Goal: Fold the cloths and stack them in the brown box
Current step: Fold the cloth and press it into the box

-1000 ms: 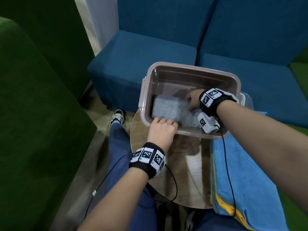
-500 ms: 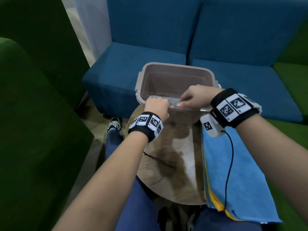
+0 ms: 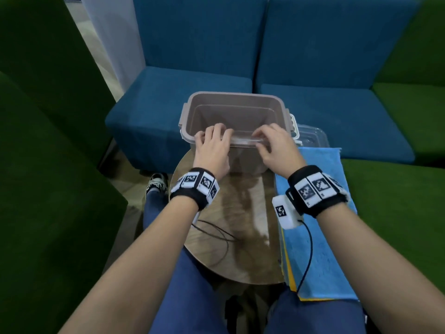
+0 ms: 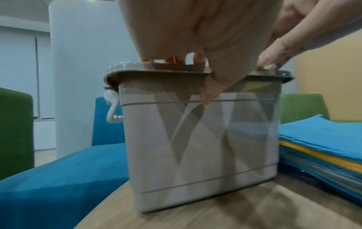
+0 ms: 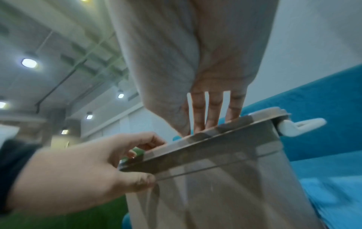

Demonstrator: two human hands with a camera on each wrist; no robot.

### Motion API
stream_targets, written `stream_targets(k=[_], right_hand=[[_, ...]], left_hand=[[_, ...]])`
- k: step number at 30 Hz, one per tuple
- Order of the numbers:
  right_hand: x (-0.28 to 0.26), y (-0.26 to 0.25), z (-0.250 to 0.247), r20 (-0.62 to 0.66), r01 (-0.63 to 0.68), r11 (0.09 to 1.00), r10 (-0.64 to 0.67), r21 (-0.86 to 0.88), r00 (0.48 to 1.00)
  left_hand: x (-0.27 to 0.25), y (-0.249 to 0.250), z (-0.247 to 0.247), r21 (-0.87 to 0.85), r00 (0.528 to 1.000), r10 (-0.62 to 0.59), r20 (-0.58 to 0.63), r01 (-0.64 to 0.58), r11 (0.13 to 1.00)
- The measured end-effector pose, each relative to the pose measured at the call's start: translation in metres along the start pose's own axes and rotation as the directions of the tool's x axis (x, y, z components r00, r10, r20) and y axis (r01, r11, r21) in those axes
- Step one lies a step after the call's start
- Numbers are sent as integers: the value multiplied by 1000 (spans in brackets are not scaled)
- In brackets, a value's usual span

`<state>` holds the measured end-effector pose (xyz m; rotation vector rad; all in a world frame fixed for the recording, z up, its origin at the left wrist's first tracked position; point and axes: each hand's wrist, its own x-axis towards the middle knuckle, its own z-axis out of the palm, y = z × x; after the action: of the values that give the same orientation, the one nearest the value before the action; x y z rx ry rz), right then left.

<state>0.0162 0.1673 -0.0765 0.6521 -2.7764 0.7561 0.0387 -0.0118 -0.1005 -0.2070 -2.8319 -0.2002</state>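
The brown box (image 3: 231,95) stands at the far edge of the round wooden table (image 3: 240,225); its floor is hidden behind the near wall. My left hand (image 3: 212,143) grips the near rim, fingers curled over the top and thumb down the outer wall (image 4: 207,93). My right hand (image 3: 262,141) is beside it, its fingertips (image 5: 213,120) resting on the same rim (image 5: 195,148). A flat stack of blue and yellow cloths (image 3: 320,237) lies on the table's right side, close to the box (image 4: 176,155).
A clear lid (image 3: 311,137) lies behind the cloth stack, right of the box. Blue sofa seats (image 3: 180,104) stand behind the table, and green seats (image 3: 48,189) flank it. A thin cable (image 3: 216,235) trails over the table's near left.
Both hands have come up out of the box, where they touched a folded grey cloth, and now sit on its near rim. The head view has pulled back.
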Motion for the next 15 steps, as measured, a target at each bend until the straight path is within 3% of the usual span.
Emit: stream_targets(k=[3,5,7,9,11,15], right_hand=[[-33,14,-8,-80,-146,987,151,64,985],[-57,28,-9,37,-325,946,325,1,945],[-80,45,-5,191,-422,900,436,-109,880],[-100,61,2,298,-471,863,506,-183,810],[-117,73,10,361,-498,845,533,-194,765],[-133,85,21,398,-511,856,498,-82,771]], left_hand=[[-33,20,5,-82,996,52,-78,-58,995],[-56,37,15,-188,994,105,-12,-106,976],[-78,55,29,-362,984,155,86,-114,925],[-93,74,40,-546,966,174,189,-44,837],[-102,93,48,-622,940,167,297,58,781],[-107,120,62,-671,886,167,433,194,715]])
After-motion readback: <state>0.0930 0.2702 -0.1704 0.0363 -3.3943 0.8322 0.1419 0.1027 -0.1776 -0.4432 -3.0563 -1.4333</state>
